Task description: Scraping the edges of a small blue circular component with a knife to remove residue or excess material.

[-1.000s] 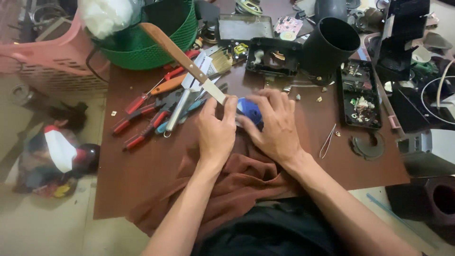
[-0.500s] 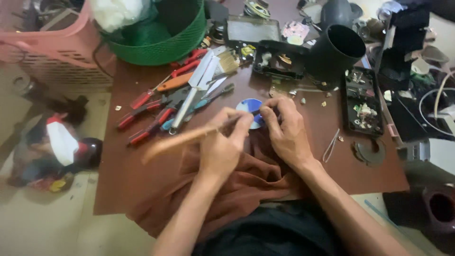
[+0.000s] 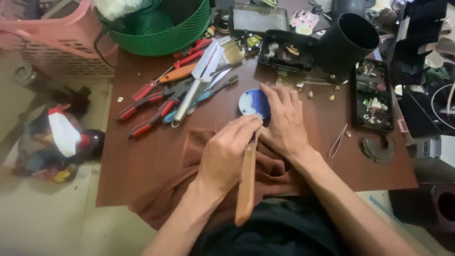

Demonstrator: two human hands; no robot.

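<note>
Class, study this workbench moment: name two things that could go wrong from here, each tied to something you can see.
1. The left hand works a wooden-handled knife at the small blue round part, which the right hand pins down. A slip could cut those fingers.
2. Small loose bits and thin tweezers lie near the right forearm and could be swept off the brown table.

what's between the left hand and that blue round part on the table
Nothing visible. The left hand grips a wooden-handled tool whose tip reaches the blue disc, which the right hand steadies; the contact point is hidden.
</note>
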